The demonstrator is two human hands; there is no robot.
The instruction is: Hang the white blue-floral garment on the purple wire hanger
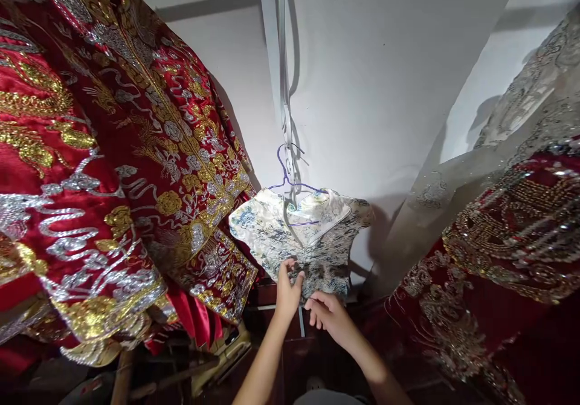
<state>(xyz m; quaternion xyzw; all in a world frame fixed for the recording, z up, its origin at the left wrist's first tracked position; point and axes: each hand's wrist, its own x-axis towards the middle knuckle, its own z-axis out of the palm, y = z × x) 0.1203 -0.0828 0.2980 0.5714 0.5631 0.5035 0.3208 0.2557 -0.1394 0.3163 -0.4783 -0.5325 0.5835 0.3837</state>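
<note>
Biggest around you is the pale wall (376, 78), rising beyond both hands. To the left of your left hand hangs a large red jacket (167, 133), thick with gold and silver embroidery; well off to the right of your right hand is a beaded dark red dress (512, 223). The floral garment (317, 254) hangs straight ahead of your hands, its neck opening parted in a V, its lower edge just beyond your right hand. Above your fingers and smaller again, a purple hanger (286, 180) carries it.

Your left hand (289, 293) is up at the garment's lower front, thumb and fingers apart, clamped on nothing you can see. Your right hand (328, 315) sits lower, just beside it, fingers loosely curled; the light is poor there, so you can't fairly tell whether the fingertips pinch any cloth.

The step in hand looks like adjusting the garment's front while it hangs. The next move seems to call for a light hold on the lower cloth, keeping the shoulders seated on the hanger.
</note>
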